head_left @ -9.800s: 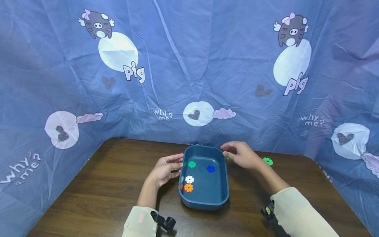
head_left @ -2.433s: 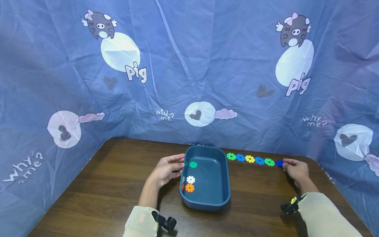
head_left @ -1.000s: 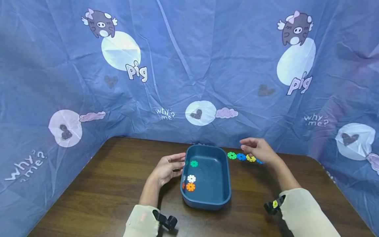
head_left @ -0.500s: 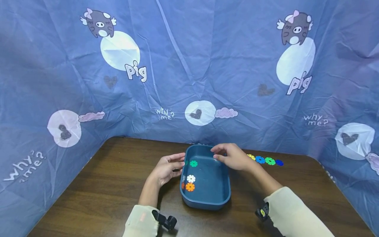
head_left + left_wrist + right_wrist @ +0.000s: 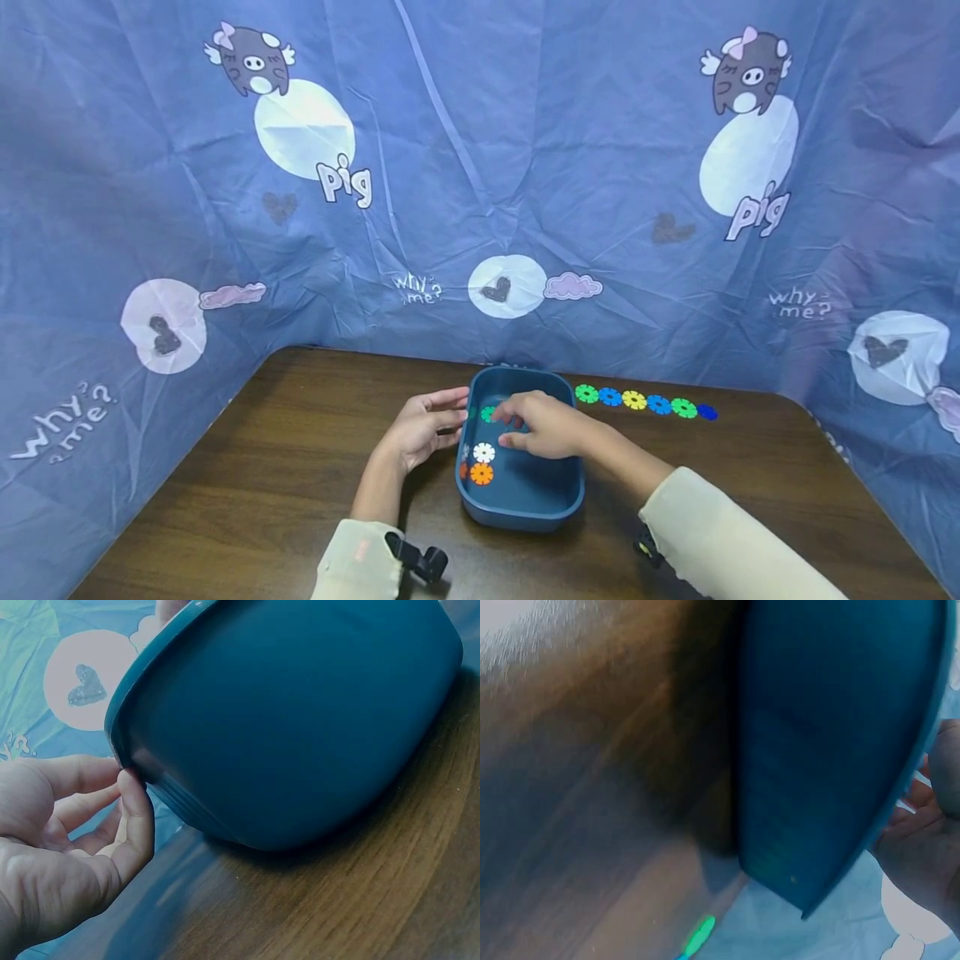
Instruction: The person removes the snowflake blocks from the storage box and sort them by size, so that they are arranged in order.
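A dark teal rectangular tub (image 5: 525, 500) stands on the table. Inside it, along the left side, lie a green notched plastic disc (image 5: 487, 414), a white one (image 5: 483, 452) and an orange one (image 5: 482, 473). My right hand (image 5: 551, 427) reaches over the right wall into the tub; its fingertips are at the green disc, thumb apart from the fingers. Whether they touch it is unclear. Outside the left wall, my left hand (image 5: 422, 431) rests its fingertips against the rim. In the left wrist view its thumb and a finger (image 5: 82, 774) meet the rim from outside.
A row of notched discs runs right from the tub's far corner: green (image 5: 587, 393), blue (image 5: 610, 397), yellow (image 5: 634, 400), blue (image 5: 659, 404), green (image 5: 683, 407) and dark blue (image 5: 707, 412). Behind the wooden table (image 5: 285, 467) hangs a blue printed curtain (image 5: 420, 208).
The dark blue disc went from the tub to the row's right end, and my right hand let it go. That hand then moved left into the tub. My left hand stays put.
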A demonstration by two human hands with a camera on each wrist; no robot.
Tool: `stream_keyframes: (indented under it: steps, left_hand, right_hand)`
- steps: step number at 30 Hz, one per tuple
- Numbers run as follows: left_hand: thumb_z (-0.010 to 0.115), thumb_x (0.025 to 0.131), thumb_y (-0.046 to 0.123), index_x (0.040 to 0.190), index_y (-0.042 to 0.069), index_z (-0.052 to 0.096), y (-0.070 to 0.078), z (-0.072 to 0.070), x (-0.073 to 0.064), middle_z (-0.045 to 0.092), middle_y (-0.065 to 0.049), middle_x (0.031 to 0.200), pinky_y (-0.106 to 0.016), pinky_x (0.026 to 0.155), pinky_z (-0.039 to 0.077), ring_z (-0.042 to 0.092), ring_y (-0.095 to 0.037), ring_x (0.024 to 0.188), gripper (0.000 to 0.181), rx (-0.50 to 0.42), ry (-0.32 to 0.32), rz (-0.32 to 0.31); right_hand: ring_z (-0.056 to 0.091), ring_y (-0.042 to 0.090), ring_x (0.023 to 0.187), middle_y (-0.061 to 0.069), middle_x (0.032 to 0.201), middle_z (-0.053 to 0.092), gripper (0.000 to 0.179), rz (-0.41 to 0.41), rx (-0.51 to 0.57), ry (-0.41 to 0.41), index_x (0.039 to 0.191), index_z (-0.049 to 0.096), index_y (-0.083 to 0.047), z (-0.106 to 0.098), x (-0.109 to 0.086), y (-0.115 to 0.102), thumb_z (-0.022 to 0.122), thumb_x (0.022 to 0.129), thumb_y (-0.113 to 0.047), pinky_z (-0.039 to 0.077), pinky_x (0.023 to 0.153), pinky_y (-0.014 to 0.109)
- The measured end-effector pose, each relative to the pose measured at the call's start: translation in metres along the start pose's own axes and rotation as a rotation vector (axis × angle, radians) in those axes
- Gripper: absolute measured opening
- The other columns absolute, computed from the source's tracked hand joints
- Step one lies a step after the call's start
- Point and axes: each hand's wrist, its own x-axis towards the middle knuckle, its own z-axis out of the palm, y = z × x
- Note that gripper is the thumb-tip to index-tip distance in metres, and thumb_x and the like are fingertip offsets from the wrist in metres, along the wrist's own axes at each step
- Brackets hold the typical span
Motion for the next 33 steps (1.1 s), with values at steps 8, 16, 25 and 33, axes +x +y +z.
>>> stream_keyframes:
  steps: [8,16,25,33]
  left_hand:
    - [0.064,0.096,-0.004,0.142,-0.001,0.057,0.001,0.000,-0.001,0.054,-0.025,0.141,-0.032,0.077,0.057,0.064,-0.016,0.095,0.047,-0.007,-0.010,-0.006]
    - [0.064,0.096,-0.004,0.142,-0.001,0.057,0.001,-0.001,0.000,0.054,-0.025,0.141,-0.033,0.078,0.057,0.064,-0.017,0.098,0.046,0.001,-0.015,-0.004]
    - [0.064,0.095,-0.005,0.141,-0.002,0.058,0.001,0.001,-0.002,0.057,-0.024,0.138,-0.032,0.076,0.056,0.065,-0.018,0.097,0.046,-0.007,-0.007,0.004]
    - [0.063,0.095,-0.006,0.143,-0.005,0.055,-0.002,0.000,0.000,0.056,-0.026,0.139,-0.029,0.074,0.056,0.066,-0.016,0.092,0.049,-0.011,-0.011,0.014]
  right_hand:
    - [0.065,0.018,0.104,0.003,0.121,0.069,0.045,-0.018,-0.033,-0.090,0.133,0.067,-0.010,0.023,0.009,-0.003,0.073,0.096,-0.035,0.054,0.091,0.034]
    - [0.056,0.012,0.106,-0.002,0.119,0.066,0.058,0.005,-0.070,-0.103,0.132,0.068,-0.012,0.035,0.017,0.000,0.077,0.089,-0.051,0.049,0.098,0.035]
    - [0.054,0.011,0.096,-0.004,0.103,0.062,0.042,0.034,-0.003,-0.079,0.113,0.070,-0.014,0.041,0.024,0.005,0.085,0.084,-0.041,0.047,0.083,0.028]
    - [0.054,0.015,0.087,0.001,0.094,0.061,0.043,0.111,0.163,-0.137,0.111,0.066,-0.010,0.035,0.022,0.010,0.091,0.079,-0.024,0.047,0.078,0.029]
